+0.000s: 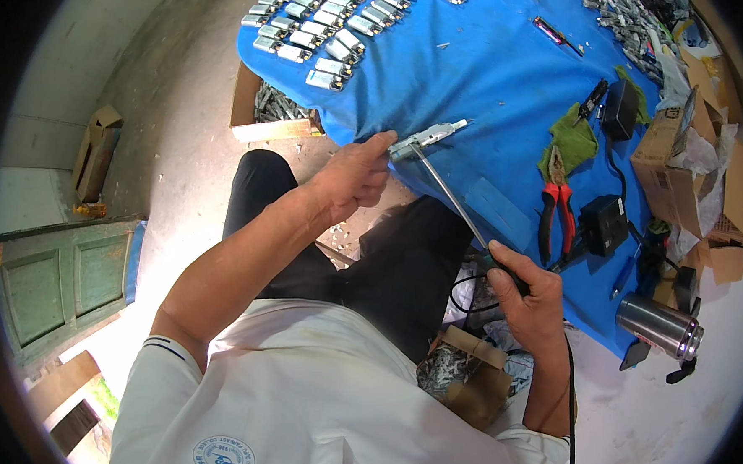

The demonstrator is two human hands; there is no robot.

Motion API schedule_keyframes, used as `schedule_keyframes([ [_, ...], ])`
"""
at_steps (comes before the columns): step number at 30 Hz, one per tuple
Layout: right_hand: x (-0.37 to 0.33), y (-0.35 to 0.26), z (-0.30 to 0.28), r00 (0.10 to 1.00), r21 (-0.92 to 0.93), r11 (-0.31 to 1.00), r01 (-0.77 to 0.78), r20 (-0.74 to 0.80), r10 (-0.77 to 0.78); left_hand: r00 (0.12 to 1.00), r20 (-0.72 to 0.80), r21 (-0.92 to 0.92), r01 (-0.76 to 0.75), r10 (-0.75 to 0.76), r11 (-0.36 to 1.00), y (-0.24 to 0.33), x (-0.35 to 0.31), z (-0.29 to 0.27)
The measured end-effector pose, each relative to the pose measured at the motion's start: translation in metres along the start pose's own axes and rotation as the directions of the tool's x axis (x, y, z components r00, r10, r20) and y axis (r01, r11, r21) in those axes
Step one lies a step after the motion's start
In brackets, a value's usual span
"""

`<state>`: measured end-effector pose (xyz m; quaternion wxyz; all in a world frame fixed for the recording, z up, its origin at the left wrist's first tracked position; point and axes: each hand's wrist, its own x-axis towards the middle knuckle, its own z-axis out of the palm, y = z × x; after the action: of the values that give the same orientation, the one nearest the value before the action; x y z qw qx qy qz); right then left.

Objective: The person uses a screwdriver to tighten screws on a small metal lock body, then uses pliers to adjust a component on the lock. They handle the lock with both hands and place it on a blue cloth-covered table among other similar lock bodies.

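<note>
My left hand (353, 176) pinches one end of a slim grey-white device (437, 135) at the near edge of the blue-covered table. The device's narrow pale tip points to the far right. In my right hand (523, 299) is a screwdriver (451, 194) with a long thin metal shaft and a dark green and black handle. Its shaft slants up to the left, and the tip meets the device close to my left fingertips. Whether the tip is inside a gap cannot be made out.
Rows of silver battery cells (315, 29) lie at the far left of the blue cloth (447, 76). To the right are red-handled pliers (557, 208), a green rag (574, 138), a black box (604, 226), a steel flask (656, 324) and a cardboard box (670, 155). Metal scraps heap at the far right.
</note>
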<state>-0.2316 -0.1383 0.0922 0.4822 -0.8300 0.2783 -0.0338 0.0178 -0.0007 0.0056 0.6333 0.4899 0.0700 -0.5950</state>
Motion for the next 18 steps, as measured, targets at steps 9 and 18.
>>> schedule_keyframes([
  [9, 0.000, -0.009, 0.001, 0.998, -0.166, 0.985, -0.043, 0.032, 0.048, 1.000, -0.013, 0.037, 0.011, -0.010, 0.999, 0.003, -0.002, -0.001],
  [18, 0.004, 0.004, 0.002, 0.992, -0.085, 0.989, 0.124, 0.006, -0.124, 0.999, -0.016, 0.034, 0.035, -0.035, 0.999, 0.005, -0.001, 0.000],
])
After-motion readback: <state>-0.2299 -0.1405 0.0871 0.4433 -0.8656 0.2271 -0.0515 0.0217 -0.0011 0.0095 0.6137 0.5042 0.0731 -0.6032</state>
